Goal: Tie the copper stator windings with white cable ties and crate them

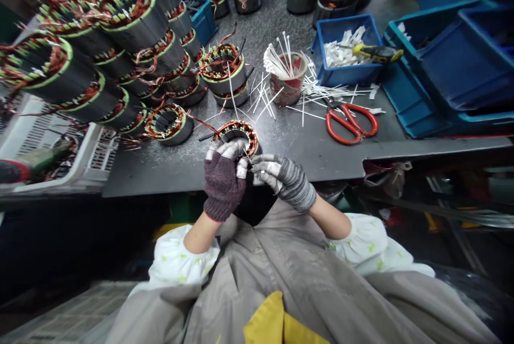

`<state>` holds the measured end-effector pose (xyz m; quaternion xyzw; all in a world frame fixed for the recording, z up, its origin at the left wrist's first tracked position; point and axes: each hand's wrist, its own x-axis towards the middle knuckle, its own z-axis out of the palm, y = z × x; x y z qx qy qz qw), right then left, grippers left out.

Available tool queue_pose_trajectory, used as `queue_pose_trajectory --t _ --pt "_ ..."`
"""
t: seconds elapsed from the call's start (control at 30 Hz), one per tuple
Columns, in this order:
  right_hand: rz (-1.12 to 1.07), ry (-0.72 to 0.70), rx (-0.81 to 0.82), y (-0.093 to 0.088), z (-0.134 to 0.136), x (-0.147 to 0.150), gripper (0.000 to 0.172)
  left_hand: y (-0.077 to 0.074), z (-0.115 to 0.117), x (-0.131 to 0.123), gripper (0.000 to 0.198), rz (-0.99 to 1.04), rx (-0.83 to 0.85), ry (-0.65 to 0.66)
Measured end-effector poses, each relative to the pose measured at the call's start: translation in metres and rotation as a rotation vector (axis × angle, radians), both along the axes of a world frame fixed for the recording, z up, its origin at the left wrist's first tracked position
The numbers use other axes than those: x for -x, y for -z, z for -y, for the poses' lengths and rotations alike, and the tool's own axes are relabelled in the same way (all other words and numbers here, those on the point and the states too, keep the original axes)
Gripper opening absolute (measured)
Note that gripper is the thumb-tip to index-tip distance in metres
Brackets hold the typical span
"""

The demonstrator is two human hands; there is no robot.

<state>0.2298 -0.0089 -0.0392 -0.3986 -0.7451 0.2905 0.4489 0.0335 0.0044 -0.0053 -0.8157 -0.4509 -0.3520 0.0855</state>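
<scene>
At the front of the bench [313, 155]: one copper-wound ring [252, 139], plenty of white ties [323, 90]

So the ring sits near the bench edge, just in front of a short stack of similar ones [228, 86]. Left hand [225, 175], dark purple glove, has its fingers clamped over the near rim. Right hand [283, 177], grey striped glove, is up at the near right side, fingertips bunched together; can't tell what they're pinching, too small. One thin white strip [233, 92] sticks up at the ring's far side. Loose ties lie around a stuffed tub [286, 91], with red-handled scissors [358, 131] off to the right.
</scene>
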Motion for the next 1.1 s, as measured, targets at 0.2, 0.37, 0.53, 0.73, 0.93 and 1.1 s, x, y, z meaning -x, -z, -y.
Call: queue_pose_trajectory --t 0.2,0.37,0.53,0.73,0.93,1.1 --pt "-0.030 0.297 0.007 -0.009 0.029 -0.003 0.038 0.004 0.001 -0.002 0.030 -0.023 0.022 -0.007" --pt "0.371 0.292 0.044 -0.011 0.014 0.012 0.042 0.006 -0.002 -0.001 0.031 -0.072 0.085 -0.020" --pt "0.370 0.291 0.070 -0.013 -0.008 0.033 0.039 0.007 -0.004 0.001 0.032 -0.056 0.050 -0.038" --pt "0.041 0.123 0.023 -0.010 0.002 0.010 0.028 0.003 -0.001 -0.004 0.037 0.235 0.189 -0.168" --pt "-0.349 -0.013 0.142 -0.021 -0.008 -0.004 0.029 -0.007 -0.003 -0.008 0.018 0.278 0.171 -0.077" --pt "-0.514 -0.018 0.695 -0.027 -0.019 0.009 0.044 -0.006 -0.005 -0.005 0.021 0.147 0.166 -0.099"
